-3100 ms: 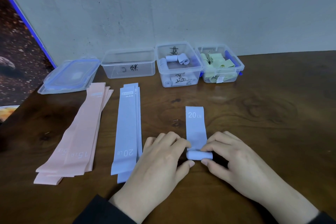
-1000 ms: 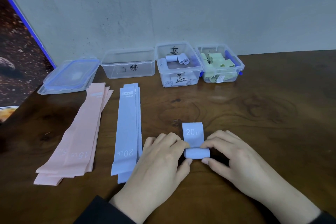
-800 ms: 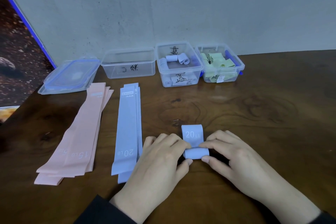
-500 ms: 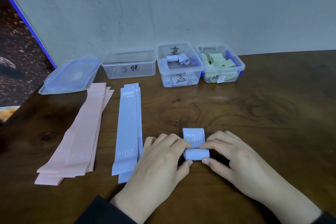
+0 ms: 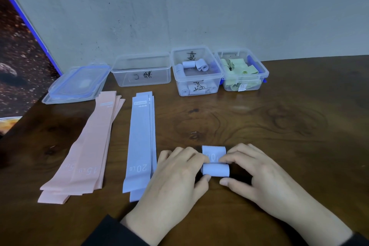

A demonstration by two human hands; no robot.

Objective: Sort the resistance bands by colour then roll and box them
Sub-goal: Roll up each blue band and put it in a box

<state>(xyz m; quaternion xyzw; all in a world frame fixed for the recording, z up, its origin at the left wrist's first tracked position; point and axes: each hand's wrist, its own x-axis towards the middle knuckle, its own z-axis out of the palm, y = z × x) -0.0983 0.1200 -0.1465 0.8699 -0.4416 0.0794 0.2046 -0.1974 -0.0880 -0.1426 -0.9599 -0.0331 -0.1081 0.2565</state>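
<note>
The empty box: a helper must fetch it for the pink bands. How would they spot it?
Along the wall at the table's back edge stand three clear boxes. Take the leftmost, the empty box, beside the loose lid. Its neighbours hold blue rolls and green bands.

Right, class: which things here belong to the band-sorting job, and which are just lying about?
Belong:
blue band being rolled, in left hand and right hand
flat blue bands
pink bands
empty box
blue-roll box
green-band box

Lying about:
lids
poster
</note>
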